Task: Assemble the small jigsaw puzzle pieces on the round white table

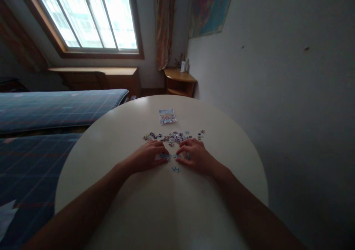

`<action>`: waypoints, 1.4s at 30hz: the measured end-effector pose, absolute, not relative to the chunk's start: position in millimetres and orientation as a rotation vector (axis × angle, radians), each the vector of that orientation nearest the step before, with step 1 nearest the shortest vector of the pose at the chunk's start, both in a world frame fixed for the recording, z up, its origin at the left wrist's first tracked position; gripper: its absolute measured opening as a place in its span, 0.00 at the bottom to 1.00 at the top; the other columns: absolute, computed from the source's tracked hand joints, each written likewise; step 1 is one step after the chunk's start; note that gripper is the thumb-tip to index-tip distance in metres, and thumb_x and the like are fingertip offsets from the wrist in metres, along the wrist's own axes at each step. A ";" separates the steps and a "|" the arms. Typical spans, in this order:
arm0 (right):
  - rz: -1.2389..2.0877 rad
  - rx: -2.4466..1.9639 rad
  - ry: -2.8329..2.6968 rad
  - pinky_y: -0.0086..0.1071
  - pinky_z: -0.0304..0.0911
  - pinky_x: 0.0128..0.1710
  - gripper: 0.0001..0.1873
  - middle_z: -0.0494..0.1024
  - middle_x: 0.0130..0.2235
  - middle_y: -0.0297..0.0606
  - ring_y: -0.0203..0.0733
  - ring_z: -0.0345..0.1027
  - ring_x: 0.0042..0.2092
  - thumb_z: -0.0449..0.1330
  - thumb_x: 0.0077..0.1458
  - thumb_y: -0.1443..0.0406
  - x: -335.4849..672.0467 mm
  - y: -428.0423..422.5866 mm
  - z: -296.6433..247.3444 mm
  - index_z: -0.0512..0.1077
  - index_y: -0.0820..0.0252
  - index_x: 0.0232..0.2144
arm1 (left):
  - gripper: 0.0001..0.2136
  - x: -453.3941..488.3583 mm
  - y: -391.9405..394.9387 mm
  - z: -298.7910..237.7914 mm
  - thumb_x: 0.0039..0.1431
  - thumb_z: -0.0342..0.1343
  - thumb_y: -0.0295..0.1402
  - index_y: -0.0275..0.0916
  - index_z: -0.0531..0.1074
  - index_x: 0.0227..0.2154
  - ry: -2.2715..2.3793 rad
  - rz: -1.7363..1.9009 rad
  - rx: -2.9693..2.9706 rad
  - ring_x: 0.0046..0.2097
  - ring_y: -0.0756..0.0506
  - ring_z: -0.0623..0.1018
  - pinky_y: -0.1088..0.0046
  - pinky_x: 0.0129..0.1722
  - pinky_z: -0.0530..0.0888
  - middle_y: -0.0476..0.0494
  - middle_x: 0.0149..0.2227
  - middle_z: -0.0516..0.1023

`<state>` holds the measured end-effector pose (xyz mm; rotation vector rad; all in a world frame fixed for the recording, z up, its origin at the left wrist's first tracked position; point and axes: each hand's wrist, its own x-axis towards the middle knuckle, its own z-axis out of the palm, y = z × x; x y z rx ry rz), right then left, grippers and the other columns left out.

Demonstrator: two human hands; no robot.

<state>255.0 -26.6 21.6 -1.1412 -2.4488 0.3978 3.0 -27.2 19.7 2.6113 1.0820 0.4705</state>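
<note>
My left hand (151, 154) rests on the table with thumb and fingers curled round light-blue jigsaw puzzle pieces (165, 156). Facing it, my right hand (195, 156) pinches a small bluish puzzle piece (175, 156) at its fingertips. Another piece (188, 156) shows under the right palm, partly hidden. A narrow gap separates the pieces at the two hands. Just below them lies a single blue puzzle piece (175, 169). Beyond the fingers spreads a loose pile of mixed puzzle pieces (176, 136), with a few dark ones (152, 135) to the left.
Everything lies on a round cream table (111, 135). A printed picture packet (167, 116) sits behind the pile, and stray pieces (202, 131) lie at its right. A plaid mattress (55, 108) stands left of the table; a white wall (277, 95) rises on the right.
</note>
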 end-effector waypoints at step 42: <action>0.551 -1.035 -2.526 0.50 0.46 0.61 0.14 0.75 0.48 0.37 0.50 0.62 0.56 0.74 0.43 0.56 256.8 -38.0 35.6 0.79 0.51 0.33 | 0.11 -9.4 -22.8 24.4 0.59 0.60 0.43 0.43 0.76 0.41 1.119 0.404 2.513 0.48 0.41 0.72 0.63 0.51 0.66 0.45 0.41 0.76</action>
